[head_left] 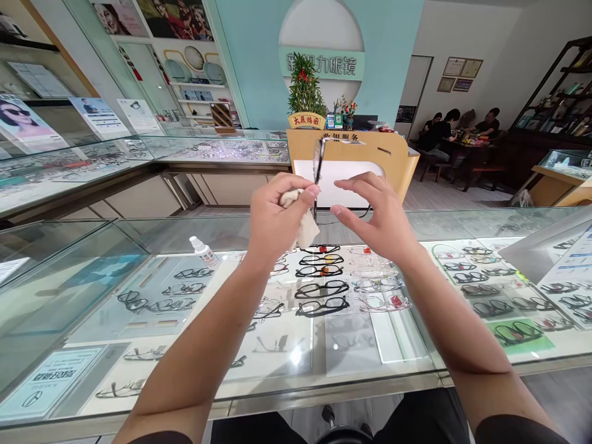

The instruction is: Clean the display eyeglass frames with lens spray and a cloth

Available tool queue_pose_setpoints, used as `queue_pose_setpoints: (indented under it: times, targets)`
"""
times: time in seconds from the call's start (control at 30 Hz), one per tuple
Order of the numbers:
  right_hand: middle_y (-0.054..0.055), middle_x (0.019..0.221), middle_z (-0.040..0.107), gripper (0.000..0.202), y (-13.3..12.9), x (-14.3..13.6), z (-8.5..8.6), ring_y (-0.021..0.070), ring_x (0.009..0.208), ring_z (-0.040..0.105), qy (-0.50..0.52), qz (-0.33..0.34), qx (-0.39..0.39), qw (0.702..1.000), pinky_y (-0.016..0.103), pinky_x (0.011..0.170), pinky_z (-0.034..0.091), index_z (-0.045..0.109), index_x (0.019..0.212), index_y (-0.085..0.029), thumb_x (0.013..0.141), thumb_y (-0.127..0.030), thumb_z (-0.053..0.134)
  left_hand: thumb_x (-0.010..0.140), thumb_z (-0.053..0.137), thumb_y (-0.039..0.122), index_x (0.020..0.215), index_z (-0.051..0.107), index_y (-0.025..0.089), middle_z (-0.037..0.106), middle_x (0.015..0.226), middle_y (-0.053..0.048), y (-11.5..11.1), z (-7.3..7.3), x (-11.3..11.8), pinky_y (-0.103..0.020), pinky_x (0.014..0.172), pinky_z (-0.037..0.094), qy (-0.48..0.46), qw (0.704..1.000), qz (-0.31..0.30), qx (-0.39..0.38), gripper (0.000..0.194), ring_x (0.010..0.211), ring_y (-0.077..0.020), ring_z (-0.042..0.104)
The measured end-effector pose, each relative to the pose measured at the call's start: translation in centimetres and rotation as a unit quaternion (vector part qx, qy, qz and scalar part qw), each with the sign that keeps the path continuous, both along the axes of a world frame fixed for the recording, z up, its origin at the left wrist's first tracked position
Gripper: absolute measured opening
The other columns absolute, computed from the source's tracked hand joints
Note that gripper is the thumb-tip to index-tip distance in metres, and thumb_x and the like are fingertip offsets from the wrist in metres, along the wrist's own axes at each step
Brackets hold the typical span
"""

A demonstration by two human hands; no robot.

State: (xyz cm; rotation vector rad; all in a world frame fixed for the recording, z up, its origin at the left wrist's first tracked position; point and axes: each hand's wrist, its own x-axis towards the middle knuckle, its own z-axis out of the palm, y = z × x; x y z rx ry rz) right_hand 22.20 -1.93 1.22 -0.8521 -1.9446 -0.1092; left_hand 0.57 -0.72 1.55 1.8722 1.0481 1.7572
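Above the glass counter, my left hand [271, 222] is closed on a pair of eyeglasses [318, 160] and a crumpled cream cloth [308, 232]. The frame is turned edge-on, with one temple stretching away to the right at the top. My right hand [383, 216] is to the right of the glasses, thumb and fingers spread, holding nothing. A dark curved temple end shows behind its fingers. Beneath both hands, several black-framed glasses [322, 288] lie in a column, with clear-framed glasses [383, 302] beside them.
The glass display counter [259, 404] spans the front. A white spray bottle [202, 251] stands on it at left, near a teal sign [55, 379]. More glasses [478, 276] lie at right. Beyond are a wooden reception desk [398, 161], a plant [303, 89] and several people seated at a table.
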Motion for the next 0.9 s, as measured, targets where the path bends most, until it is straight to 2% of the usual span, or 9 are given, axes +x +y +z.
queue_pose_setpoints:
  times: [0.1,0.3,0.4,0.5,0.63,0.73,0.8,0.9]
  targets:
    - [0.012,0.143,0.078,0.044,0.1,-0.6,-0.3,0.0310,0.134,0.070,0.038,0.065,-0.038,0.996,0.054,0.115,0.057,0.075,0.143,-0.028,0.103,-0.048,0.077,0.095,0.080,0.042,0.091,0.082,0.025,0.076,0.099,-0.004,-0.9,0.2,0.7,-0.036,0.089,0.055,0.041,0.999,-0.017,-0.002,0.017,0.095,-0.0214,0.067]
    - [0.006,0.129,0.085,0.027,-0.4,-1.8,-0.5,0.0252,0.120,0.077,0.106,0.154,-0.135,0.973,0.047,0.105,0.062,0.083,0.125,-0.030,0.102,-0.042,0.077,0.091,0.085,0.052,0.090,0.083,0.023,0.076,0.096,-0.004,-1.9,0.6,0.9,-0.035,0.080,0.052,0.025,0.998,-0.047,-0.036,0.029,0.088,-0.0197,0.065]
    - [0.005,0.122,0.086,0.023,-0.9,-2.0,-0.3,0.0241,0.115,0.077,0.119,0.162,-0.139,0.970,0.044,0.101,0.062,0.084,0.119,-0.029,0.102,-0.043,0.077,0.089,0.087,0.055,0.088,0.083,0.022,0.073,0.088,-0.003,-2.5,1.2,0.5,-0.033,0.070,0.047,0.029,0.995,-0.070,-0.067,0.033,0.078,-0.0178,0.060]
    - [0.005,0.118,0.086,0.022,-1.3,-1.6,0.1,0.0231,0.110,0.077,0.115,0.154,-0.111,0.975,0.044,0.102,0.061,0.084,0.118,-0.027,0.101,-0.038,0.076,0.092,0.084,0.052,0.094,0.084,0.023,0.071,0.084,-0.002,-3.4,1.9,0.2,-0.031,0.064,0.041,0.036,0.991,-0.088,-0.090,0.029,0.069,-0.0146,0.053]
    - [0.007,0.128,0.085,0.023,-1.2,-0.1,0.7,0.0238,0.109,0.077,0.102,0.106,-0.082,0.986,0.047,0.101,0.062,0.082,0.122,-0.027,0.103,-0.036,0.073,0.094,0.082,0.046,0.107,0.081,0.025,0.067,0.085,0.000,-5.2,1.9,0.4,-0.028,0.058,0.037,0.016,0.989,-0.082,-0.123,0.025,0.061,-0.0107,0.046]
    - [0.008,0.129,0.084,0.020,-1.0,0.8,1.2,0.0252,0.107,0.077,0.097,0.077,-0.066,0.990,0.049,0.100,0.061,0.082,0.119,-0.029,0.104,-0.035,0.070,0.093,0.079,0.041,0.109,0.077,0.026,0.066,0.085,0.000,-6.9,0.0,1.0,-0.027,0.051,0.035,0.068,0.967,-0.100,-0.224,0.022,0.056,-0.0108,0.047]
    - [0.007,0.125,0.085,0.015,-0.9,1.1,1.4,0.0247,0.105,0.077,0.097,0.073,-0.052,0.991,0.048,0.099,0.060,0.081,0.113,-0.029,0.104,-0.034,0.070,0.091,0.078,0.039,0.110,0.077,0.027,0.069,0.092,-0.002,-8.2,-2.4,1.6,-0.027,0.051,0.040,0.135,0.937,-0.144,-0.288,0.023,0.058,-0.0121,0.054]
    - [0.004,0.121,0.085,0.010,-1.1,1.2,1.7,0.0227,0.101,0.077,0.094,0.080,-0.026,0.992,0.046,0.097,0.059,0.078,0.104,-0.027,0.104,-0.035,0.071,0.090,0.075,0.036,0.115,0.077,0.028,0.069,0.099,-0.003,-10.0,-6.9,2.6,-0.028,0.058,0.050,0.203,0.884,-0.202,-0.370,0.027,0.068,-0.0150,0.063]
